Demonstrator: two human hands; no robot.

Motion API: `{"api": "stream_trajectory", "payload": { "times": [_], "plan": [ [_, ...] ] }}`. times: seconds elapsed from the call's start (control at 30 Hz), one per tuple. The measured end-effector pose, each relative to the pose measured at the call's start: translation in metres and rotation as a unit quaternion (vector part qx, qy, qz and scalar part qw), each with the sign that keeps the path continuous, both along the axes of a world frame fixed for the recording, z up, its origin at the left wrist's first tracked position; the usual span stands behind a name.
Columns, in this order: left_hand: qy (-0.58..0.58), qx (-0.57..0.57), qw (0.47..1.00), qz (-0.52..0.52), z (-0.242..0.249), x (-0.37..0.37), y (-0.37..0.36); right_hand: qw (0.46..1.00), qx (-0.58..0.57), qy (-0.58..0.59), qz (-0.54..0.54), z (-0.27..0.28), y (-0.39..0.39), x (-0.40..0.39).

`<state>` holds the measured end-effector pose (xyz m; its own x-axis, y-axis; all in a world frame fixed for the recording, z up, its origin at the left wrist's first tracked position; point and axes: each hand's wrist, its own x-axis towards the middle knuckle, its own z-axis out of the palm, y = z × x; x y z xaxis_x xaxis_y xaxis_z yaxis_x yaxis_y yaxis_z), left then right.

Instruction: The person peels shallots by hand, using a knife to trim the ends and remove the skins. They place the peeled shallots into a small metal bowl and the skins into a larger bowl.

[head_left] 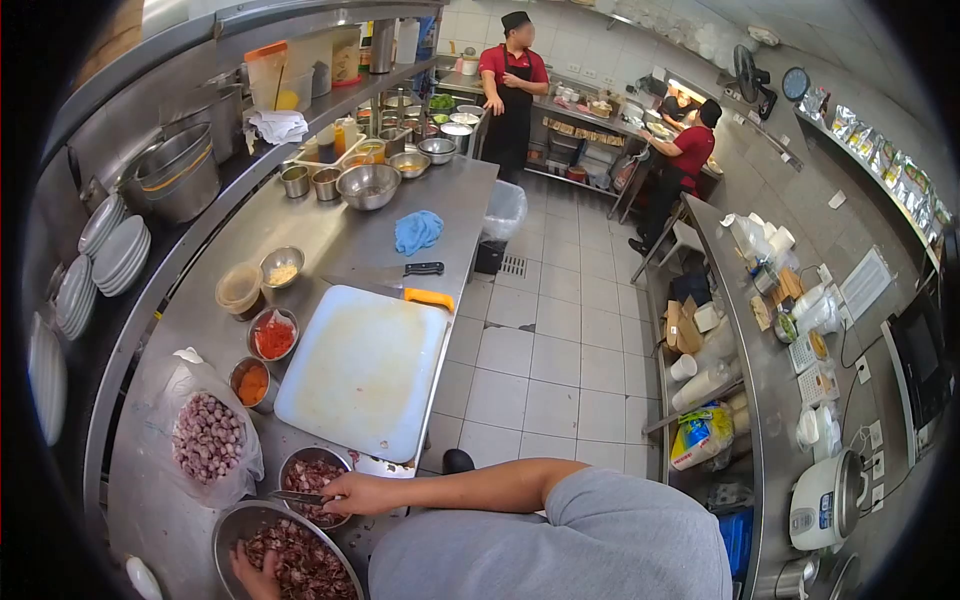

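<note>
My right hand [348,493] is closed around a knife [296,496], its dark blade pointing left over a small metal bowl [318,463]. Chopped reddish-purple pieces, perhaps onion or shallot, fill that bowl. Just below it, my left hand [258,574] reaches into a larger metal bowl [222,530] with its fingers apart, touching more of the same pieces. A plastic bag [160,400] of small whole purplish bulbs [208,437] lies to the left of both bowls. The white cutting board [362,365] rests beyond them, with a few scraps near its lower edge.
Past the board lie an orange-handled knife [428,298], a black-handled knife [424,268] and a blue cloth [418,232]. Cups of orange [253,386] and red pieces [273,337] stand left of the board. Two people in red shirts [512,68] [692,150] stand farther off.
</note>
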<state>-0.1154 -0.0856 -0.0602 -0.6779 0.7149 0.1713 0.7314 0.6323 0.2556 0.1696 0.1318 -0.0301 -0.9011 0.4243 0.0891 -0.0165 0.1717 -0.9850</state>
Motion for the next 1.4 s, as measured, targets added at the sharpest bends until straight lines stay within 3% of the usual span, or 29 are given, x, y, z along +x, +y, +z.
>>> {"api": "stream_trajectory", "payload": {
  "times": [0.07, 0.13, 0.23, 0.37, 0.6, 0.7, 0.87, 1.4],
  "plan": [
    [0.070, 0.067, 0.995, -0.004, -0.026, -0.024, -0.007, 1.000, 0.022, -0.010, 0.007, 0.001, 0.002, -0.001],
    [-0.119, -0.031, 0.992, 0.019, -0.015, -0.031, -0.003, 1.000, 0.010, -0.005, 0.001, -0.002, 0.000, -0.001],
    [-0.111, -0.127, 0.986, 0.005, 0.012, 0.005, 0.005, 1.000, 0.003, 0.004, -0.009, -0.004, 0.002, 0.000],
    [-0.078, -0.117, 0.989, -0.040, -0.023, -0.025, -0.007, 1.000, 0.019, -0.004, -0.015, 0.001, 0.003, 0.004],
    [-0.164, -0.058, 0.984, -0.048, -0.027, -0.022, -0.006, 0.999, 0.038, -0.018, -0.015, 0.000, 0.004, 0.005],
    [-0.199, -0.029, 0.978, -0.047, -0.028, -0.021, -0.007, 0.999, 0.017, 0.026, -0.019, -0.006, 0.003, 0.000],
    [-0.253, 0.019, 0.966, -0.046, -0.025, -0.022, -0.009, 0.999, 0.028, -0.033, -0.010, 0.001, 0.003, -0.002],
    [-0.426, 0.150, 0.891, -0.050, -0.020, -0.015, -0.001, 0.999, 0.036, 0.017, -0.025, 0.003, 0.005, 0.002]
  ]
}}
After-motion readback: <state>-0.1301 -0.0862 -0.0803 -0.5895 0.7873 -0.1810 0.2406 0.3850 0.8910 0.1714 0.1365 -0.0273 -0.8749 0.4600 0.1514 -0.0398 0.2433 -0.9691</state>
